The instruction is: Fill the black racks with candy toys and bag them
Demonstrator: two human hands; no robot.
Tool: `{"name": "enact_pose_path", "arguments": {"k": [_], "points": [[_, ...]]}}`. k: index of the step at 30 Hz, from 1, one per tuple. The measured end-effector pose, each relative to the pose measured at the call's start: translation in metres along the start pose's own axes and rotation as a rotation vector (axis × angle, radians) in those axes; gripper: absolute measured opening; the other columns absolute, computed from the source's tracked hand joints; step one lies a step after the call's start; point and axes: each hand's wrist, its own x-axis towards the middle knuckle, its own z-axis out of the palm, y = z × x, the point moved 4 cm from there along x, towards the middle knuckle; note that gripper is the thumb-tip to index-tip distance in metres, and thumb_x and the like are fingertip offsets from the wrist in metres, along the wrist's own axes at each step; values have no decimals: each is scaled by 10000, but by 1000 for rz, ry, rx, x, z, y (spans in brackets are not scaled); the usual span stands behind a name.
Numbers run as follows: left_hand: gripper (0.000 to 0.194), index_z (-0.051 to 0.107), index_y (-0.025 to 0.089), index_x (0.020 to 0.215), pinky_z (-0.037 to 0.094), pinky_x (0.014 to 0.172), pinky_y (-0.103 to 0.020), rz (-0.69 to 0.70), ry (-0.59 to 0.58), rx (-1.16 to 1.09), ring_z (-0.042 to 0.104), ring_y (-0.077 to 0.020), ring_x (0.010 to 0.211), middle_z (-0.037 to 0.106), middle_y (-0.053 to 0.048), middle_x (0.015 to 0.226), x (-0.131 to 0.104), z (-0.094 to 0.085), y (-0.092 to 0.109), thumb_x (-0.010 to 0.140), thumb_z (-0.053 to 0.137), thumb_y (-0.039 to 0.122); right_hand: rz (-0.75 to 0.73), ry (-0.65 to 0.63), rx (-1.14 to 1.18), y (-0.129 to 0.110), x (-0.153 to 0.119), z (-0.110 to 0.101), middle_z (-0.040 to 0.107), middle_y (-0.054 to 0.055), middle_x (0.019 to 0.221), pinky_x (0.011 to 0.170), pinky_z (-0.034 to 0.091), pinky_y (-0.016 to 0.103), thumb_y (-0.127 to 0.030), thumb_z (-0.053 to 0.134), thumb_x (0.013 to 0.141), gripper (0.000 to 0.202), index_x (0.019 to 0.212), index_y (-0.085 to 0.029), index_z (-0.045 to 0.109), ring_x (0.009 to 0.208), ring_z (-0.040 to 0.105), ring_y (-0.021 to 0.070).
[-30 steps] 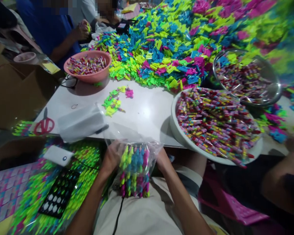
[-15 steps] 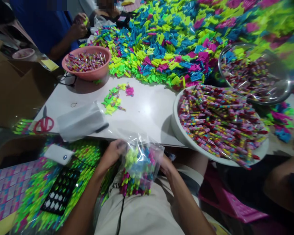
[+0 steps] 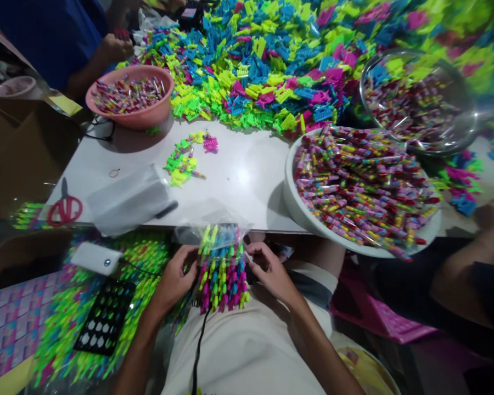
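Note:
At the table's front edge, over my lap, a clear plastic bag is drawn partly over a bundle of colourful stick-shaped plastic pieces. The lower ends of the pieces, pink, yellow, green and blue, stick out below the bag's rim. On the bundle's left side my left hand pinches the bag's edge between thumb and fingers. Opposite it, my right hand pinches the bag's right edge, fingers curled. Just beyond lies a stack of clear bags on the white table.
A white basin of wrapped sticks stands right, a steel bowl behind it. A pink basin and red-handled scissors are left. Loose plastic pieces heap at the back. Co-workers' hands and arms show at both sides.
The bag has slid up and flattened toward the table, baring more of the pieces' lower ends. My hands have shifted to the bag's two sides. The view has tilted slightly.

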Motion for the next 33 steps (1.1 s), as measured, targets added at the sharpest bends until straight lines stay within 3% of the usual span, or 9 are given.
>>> {"name": "enact_pose_path", "arguments": {"k": [2, 4, 8, 13, 18, 23, 29, 33], "points": [[389, 605, 190, 1325, 504, 1067, -375, 175, -4, 151, 654, -238, 1209, 681, -112, 1299, -9, -3, 10, 938, 563, 176, -200, -5, -118, -14, -8, 2, 659, 75, 1272, 1065, 477, 392, -255, 616, 951, 240, 1190, -251, 634, 1206, 608, 243], [358, 612, 194, 1268, 524, 1015, -360, 296, 33, 263, 677, -228, 1139, 706, -95, 1219, -14, -3, 15, 922, 564, 118, -321, 20, -254, -24, -11, 4, 683, 76, 1201, 1014, 498, 389, -228, 576, 1006, 152, 1138, -251, 648, 1138, 627, 241], [225, 632, 187, 1091, 532, 846, -346, 480, 202, 427, 683, -213, 914, 727, -65, 997, -17, -2, 21, 921, 575, 50, -471, 84, -486, -34, -8, 7, 718, 76, 1067, 900, 518, 382, -207, 563, 1038, 99, 1055, -239, 655, 1019, 640, 248], [218, 653, 178, 1118, 536, 859, -340, 598, 294, 445, 697, -202, 923, 746, -71, 985, -15, -7, 30, 946, 643, 45, -601, 205, -555, -45, -10, 2, 715, 69, 986, 818, 530, 353, -159, 562, 1036, 131, 1133, -219, 627, 904, 659, 220], [287, 659, 159, 1188, 563, 890, -352, 741, 229, 519, 712, -211, 963, 768, -100, 1017, -24, -15, 44, 929, 695, 39, -742, 301, -676, -59, -26, 0, 731, 100, 1026, 767, 532, 337, -118, 596, 1010, 232, 1219, -212, 629, 879, 669, 214], [311, 646, 136, 1242, 572, 844, -376, 867, 60, 625, 702, -230, 940, 771, -144, 1055, -37, -24, 50, 945, 652, 44, -801, 259, -826, -59, -46, -2, 741, 113, 1016, 722, 509, 341, -116, 586, 999, 313, 1296, -204, 627, 844, 670, 220], [309, 651, 126, 1253, 542, 808, -379, 883, -109, 689, 690, -232, 918, 765, -144, 1097, -40, -29, 56, 989, 519, 36, -739, 150, -869, -48, -52, -4, 731, 118, 1076, 750, 528, 331, -86, 493, 1020, 288, 1248, -198, 629, 898, 658, 220], [331, 634, 176, 1300, 534, 824, -354, 812, -192, 697, 704, -223, 947, 762, -109, 1109, -39, -31, 55, 1019, 495, 71, -665, 146, -868, -41, -41, 0, 715, 141, 1147, 787, 560, 361, -168, 529, 1041, 187, 1200, -179, 626, 962, 670, 246]]}}
